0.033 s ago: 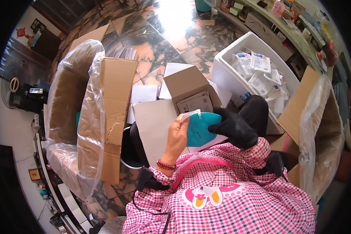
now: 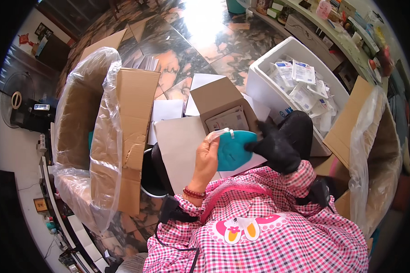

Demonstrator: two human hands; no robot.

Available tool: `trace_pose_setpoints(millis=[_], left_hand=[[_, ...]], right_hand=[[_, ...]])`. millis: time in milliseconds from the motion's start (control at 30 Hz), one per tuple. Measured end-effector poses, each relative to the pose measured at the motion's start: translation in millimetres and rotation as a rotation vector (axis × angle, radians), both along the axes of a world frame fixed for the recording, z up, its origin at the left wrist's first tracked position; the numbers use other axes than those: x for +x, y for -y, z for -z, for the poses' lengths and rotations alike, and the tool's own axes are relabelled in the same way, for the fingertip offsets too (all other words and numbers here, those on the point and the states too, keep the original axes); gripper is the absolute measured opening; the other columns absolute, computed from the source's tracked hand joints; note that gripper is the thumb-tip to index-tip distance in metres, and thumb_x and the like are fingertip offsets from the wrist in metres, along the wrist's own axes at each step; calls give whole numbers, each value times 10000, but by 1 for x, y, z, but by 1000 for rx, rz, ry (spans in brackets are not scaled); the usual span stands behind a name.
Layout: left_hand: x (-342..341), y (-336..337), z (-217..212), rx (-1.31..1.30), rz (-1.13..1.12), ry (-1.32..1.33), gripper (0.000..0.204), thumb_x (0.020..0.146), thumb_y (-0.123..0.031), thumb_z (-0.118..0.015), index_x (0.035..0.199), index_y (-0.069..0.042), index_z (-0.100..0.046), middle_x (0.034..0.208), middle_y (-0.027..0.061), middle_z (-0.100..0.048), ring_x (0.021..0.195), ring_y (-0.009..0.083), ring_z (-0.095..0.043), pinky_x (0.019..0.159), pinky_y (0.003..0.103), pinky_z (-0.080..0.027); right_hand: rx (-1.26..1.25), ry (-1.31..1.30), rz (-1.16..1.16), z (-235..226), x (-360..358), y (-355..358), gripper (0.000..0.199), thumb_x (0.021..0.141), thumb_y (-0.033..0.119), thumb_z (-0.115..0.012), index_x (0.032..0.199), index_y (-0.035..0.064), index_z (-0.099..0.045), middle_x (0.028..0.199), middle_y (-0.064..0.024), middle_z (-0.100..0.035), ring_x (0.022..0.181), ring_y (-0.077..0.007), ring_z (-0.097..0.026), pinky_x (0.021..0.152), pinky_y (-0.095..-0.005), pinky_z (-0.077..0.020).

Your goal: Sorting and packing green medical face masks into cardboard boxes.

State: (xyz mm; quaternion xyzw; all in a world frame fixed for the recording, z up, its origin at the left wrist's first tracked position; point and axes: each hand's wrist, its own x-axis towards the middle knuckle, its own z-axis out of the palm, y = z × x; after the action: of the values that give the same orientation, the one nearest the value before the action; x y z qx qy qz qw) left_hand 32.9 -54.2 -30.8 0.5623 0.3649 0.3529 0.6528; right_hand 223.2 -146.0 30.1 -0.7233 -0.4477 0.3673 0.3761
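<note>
A teal folded face mask (image 2: 234, 151) with white straps is held up in front of my lap. My bare left hand (image 2: 207, 157), a red bead bracelet at its wrist, is closed on the mask's left edge and white strap. At the mask's right edge is my right hand (image 2: 278, 148) in a black glove, its thumb and fingers apart. The thumb tip overlaps the teal edge; whether it touches is hard to tell. Just beyond the mask, an open small cardboard box (image 2: 216, 98) contains flat printed packets (image 2: 230, 120).
To the left stands a large carton (image 2: 134, 104) lined with a clear plastic bag (image 2: 107, 150). A white foam box (image 2: 259, 75) of packaged items (image 2: 304, 73) lies to the right. Another lined carton (image 2: 346, 145) is at the far right. A dark bucket (image 2: 154, 182) sits by the left carton.
My right hand's fingers have spread and lifted slightly, and its thumb has drawn back toward the mask's right edge. The left hand keeps its hold, with barely any shift.
</note>
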Motion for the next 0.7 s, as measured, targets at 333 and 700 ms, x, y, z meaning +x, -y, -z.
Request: trace_pose_setpoints(millis=[333,700], left_hand=[[11,9,-3,172,127,-99,357,1050,-261,-474,1070,24,-688,833,41,-686,766,113,-596,704,283,-501],[-2,-2,20,283,22,-436,503,1039,-355,-470,819,31,-707,650,202,-642,566,323,-609,563,418,-457]], right_hand=[[146,629,-273,1,-20,-16,444,770,421,-758,1041,72,-714,857,-152,-700,781,-341,-681,742,-443,-514],[334,545,-238,28,-42,-13,223,817,285,-729,954,109,-724,752,-146,-680,679,-328,-675,600,-417,-517]])
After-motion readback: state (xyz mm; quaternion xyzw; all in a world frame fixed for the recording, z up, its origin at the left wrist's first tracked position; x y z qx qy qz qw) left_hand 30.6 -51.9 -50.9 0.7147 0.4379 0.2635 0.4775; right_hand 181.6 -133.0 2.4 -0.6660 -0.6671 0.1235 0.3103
